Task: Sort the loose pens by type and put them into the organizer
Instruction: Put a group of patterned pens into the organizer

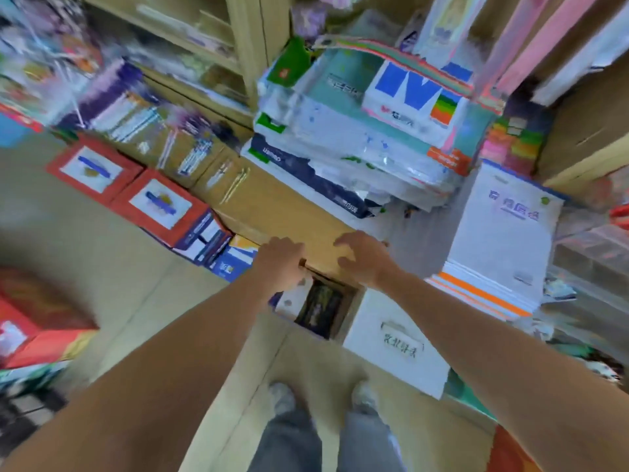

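The view is blurred by motion. Both my arms reach down to a brown cardboard box (272,206) on the floor. My left hand (282,264) grips the near edge of its flap, fingers curled over it. My right hand (364,257) hovers at the same flap with fingers spread and bent, and I cannot tell whether it touches. Below the flap an opening (320,308) shows dark packaged items. No loose pens or organizer can be made out.
A stack of paper reams (357,148) sits on the box's far end. Red boxes (160,206) stand to the left, a white box (398,345) and a pile of notebooks (503,240) to the right. Shelves rise behind. My feet (282,396) stand on tan floor.
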